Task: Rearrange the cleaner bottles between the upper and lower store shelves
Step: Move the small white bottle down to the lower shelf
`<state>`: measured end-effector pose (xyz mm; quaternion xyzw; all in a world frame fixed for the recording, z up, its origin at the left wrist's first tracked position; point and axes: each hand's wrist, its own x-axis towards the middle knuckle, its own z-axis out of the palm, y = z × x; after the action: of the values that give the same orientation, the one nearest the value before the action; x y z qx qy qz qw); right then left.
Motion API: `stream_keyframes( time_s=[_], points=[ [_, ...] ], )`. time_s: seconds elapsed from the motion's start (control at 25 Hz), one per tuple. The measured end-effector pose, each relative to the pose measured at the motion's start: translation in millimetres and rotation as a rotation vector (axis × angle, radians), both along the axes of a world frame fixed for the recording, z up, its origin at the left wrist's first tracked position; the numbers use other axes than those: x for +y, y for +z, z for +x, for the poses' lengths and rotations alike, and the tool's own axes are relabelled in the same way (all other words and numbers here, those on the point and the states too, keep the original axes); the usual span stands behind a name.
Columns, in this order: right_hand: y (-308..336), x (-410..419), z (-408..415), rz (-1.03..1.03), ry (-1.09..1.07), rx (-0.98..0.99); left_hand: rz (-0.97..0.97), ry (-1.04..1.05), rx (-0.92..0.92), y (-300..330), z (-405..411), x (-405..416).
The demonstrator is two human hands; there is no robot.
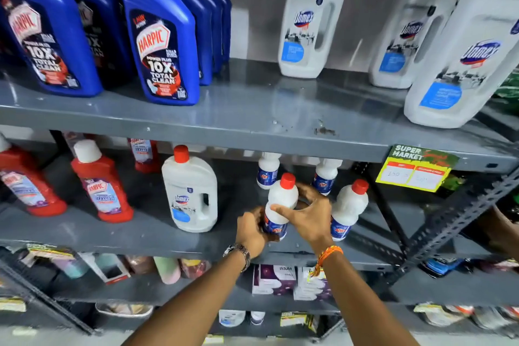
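A small white cleaner bottle (281, 199) with a red cap stands near the front of the lower shelf (146, 233). My left hand (252, 229) grips its base and my right hand (307, 212) wraps its middle. Another like it (349, 206) stands just right, with two more (268, 170) behind. A white Domex jug (191, 196) stands to the left on the same shelf. On the upper shelf (252, 118) stand three large white Domex bottles (310, 19) and blue Harpic bottles (160, 45).
Red Harpic bottles (102, 185) stand at the left of the lower shelf. A green and yellow price tag (415, 168) hangs on the upper shelf's edge. Boxes and packets (273, 279) fill the shelves below. A slotted diagonal brace (455, 213) crosses at right.
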<state>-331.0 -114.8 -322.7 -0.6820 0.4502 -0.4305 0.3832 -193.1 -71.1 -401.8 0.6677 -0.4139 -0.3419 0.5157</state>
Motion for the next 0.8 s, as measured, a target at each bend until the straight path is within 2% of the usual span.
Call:
stream_keyframes(
  time_s=[0.28,0.6,0.68,0.8],
  points=[
    [-11.4,-12.0,5.7,0.027,-0.024,0.126,0.042,0.032,-0.023,-30.3,7.7,-17.3],
    [-0.4,-7.0,2.8,0.043,0.026,0.239,-0.005,-0.039,-0.131,-23.6,12.1,0.8],
    [10.8,-6.2,1.0,0.051,0.06,0.244,-0.017,0.018,-0.148,-24.7,29.4,21.6],
    [37.0,-5.1,14.6,-0.028,0.057,0.211,0.001,0.233,-0.136,-19.9,77.5,63.5]
  ],
)
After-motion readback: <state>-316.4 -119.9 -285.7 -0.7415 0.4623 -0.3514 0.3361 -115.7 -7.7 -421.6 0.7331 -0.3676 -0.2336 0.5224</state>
